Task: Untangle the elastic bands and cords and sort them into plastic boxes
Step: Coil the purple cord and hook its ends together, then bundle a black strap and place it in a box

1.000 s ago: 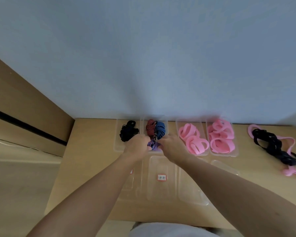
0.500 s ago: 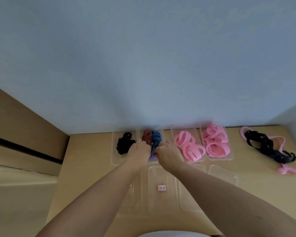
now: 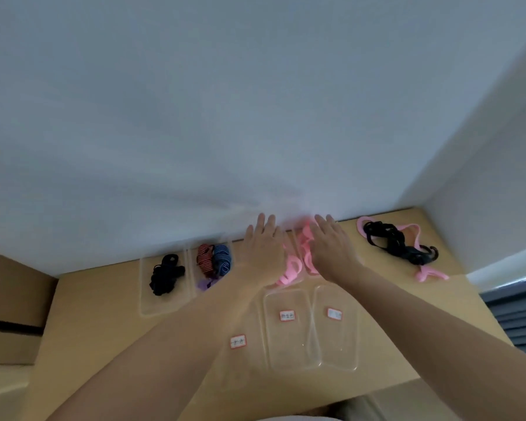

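A pale grey wall (image 3: 195, 117) stands behind a light wood table (image 3: 104, 314). The person reaches both arms out over the table. The left hand (image 3: 263, 250) and the right hand (image 3: 331, 250) are side by side, a little apart, palms down. The fingers of both hands are straight and spread, and they hold nothing.

Between the 2 hands and under them lie pink bands (image 3: 289, 273) at the back of the table. The picture is blurry there, so it is hard to tell if the hands touch the bands or float just above them.

Just left of the left hand are striped bands (image 3: 214, 261), some red and some blue, with purple bands (image 3: 205, 283) at their near end. Further left is a clear box (image 3: 146, 305) with black bands (image 3: 166, 275) in it.

Well off to the right of the right hand, a tangle (image 3: 398, 246) of black and pink cords lies on the bare table.

Below the hands, nearer the person, sit 2 labelled boxes (image 3: 286, 344) side by side between the forearms. Each has a small white label (image 3: 287, 315) with a red edge.
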Demonstrator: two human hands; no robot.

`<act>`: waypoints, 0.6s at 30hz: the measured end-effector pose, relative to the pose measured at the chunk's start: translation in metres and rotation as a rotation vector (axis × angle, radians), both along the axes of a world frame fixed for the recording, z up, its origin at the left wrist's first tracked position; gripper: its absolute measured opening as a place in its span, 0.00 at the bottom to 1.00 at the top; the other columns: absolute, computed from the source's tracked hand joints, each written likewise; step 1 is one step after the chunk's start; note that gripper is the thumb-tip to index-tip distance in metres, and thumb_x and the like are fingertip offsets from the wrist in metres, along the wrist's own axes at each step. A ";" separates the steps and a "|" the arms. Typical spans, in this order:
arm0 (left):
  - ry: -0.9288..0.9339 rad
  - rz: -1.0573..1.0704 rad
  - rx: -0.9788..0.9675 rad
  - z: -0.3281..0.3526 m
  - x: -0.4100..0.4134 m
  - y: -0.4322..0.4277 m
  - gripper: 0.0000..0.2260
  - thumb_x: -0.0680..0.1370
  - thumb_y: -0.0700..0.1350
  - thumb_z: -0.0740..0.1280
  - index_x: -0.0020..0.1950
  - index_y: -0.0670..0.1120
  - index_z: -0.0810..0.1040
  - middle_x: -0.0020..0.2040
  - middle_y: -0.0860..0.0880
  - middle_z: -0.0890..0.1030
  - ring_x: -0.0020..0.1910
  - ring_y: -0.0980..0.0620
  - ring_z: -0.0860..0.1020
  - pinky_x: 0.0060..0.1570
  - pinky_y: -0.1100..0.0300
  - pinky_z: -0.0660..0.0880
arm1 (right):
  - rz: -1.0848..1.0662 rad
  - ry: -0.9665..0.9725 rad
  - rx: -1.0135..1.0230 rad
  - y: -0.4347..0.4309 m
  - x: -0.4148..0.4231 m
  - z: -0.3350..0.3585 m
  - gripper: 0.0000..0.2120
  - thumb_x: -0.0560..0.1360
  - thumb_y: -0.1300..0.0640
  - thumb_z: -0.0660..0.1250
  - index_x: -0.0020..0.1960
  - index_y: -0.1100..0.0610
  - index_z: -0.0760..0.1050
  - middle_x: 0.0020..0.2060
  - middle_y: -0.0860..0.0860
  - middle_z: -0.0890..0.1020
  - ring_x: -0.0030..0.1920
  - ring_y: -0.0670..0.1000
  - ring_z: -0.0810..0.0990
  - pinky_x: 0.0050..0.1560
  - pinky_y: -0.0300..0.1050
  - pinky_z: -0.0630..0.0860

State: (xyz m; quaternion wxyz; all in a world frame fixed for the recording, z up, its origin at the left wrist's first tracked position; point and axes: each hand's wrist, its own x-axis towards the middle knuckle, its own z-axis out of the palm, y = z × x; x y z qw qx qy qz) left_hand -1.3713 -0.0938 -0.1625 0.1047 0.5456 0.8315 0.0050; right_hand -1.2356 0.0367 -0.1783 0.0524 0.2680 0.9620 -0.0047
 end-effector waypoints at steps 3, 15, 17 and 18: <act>-0.031 -0.032 0.020 0.000 0.024 0.022 0.27 0.84 0.50 0.55 0.82 0.40 0.56 0.84 0.42 0.50 0.83 0.40 0.46 0.80 0.42 0.51 | -0.104 -0.015 0.006 0.035 0.045 0.003 0.23 0.85 0.54 0.54 0.77 0.62 0.63 0.80 0.60 0.59 0.80 0.61 0.54 0.79 0.56 0.52; -0.147 0.020 -0.072 -0.012 0.159 0.154 0.29 0.85 0.53 0.56 0.81 0.40 0.56 0.83 0.41 0.52 0.83 0.40 0.45 0.80 0.44 0.49 | -0.211 0.046 -0.250 0.176 0.188 0.014 0.18 0.84 0.54 0.55 0.71 0.58 0.70 0.75 0.56 0.68 0.74 0.57 0.64 0.73 0.50 0.61; -0.177 0.043 -0.070 -0.019 0.183 0.172 0.29 0.85 0.53 0.56 0.82 0.41 0.54 0.83 0.41 0.52 0.83 0.41 0.46 0.81 0.45 0.49 | -0.222 0.071 -0.321 0.199 0.206 0.016 0.17 0.84 0.55 0.56 0.70 0.58 0.72 0.72 0.57 0.71 0.71 0.59 0.69 0.68 0.53 0.67; -0.195 0.062 -0.075 -0.023 0.194 0.179 0.30 0.85 0.53 0.56 0.83 0.42 0.53 0.84 0.42 0.51 0.83 0.41 0.46 0.81 0.46 0.49 | -0.235 0.079 -0.355 0.210 0.214 0.016 0.18 0.84 0.54 0.57 0.72 0.58 0.71 0.72 0.57 0.72 0.71 0.60 0.70 0.68 0.54 0.68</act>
